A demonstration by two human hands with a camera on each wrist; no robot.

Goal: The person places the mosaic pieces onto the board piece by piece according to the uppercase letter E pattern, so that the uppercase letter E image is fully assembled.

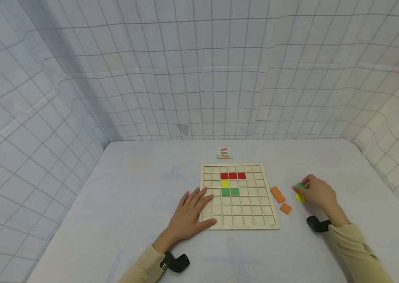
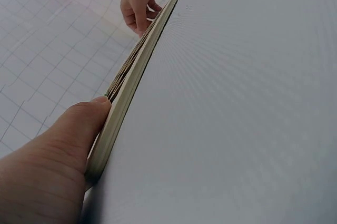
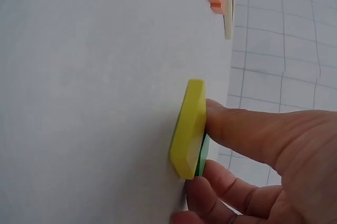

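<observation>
The fingers of my left hand [image 1: 186, 221] lie spread on the left edge of a pale square grid board [image 1: 257, 216]. In the left wrist view, the thumb [image 2: 87, 118] rests on the board's near rim. My right hand [image 1: 319, 193] pinches a green tile [image 1: 301, 185] between thumb and fingers, to the right of the board. A yellow tile [image 3: 188, 134] sits right against the green tile [image 3: 202, 155], which is mostly hidden in the right wrist view. On the board, red tiles [image 1: 233, 175] form a row above one yellow tile [image 1: 224, 183] and two green tiles [image 1: 235, 191].
An orange rectangular tile [image 1: 278, 194] and a smaller orange tile [image 1: 285, 208] lie between the board and my right hand. Behind the board is a small printed pattern card [image 1: 224, 152]. White checked curtains [image 1: 185, 78] surround the white table [image 1: 132, 177].
</observation>
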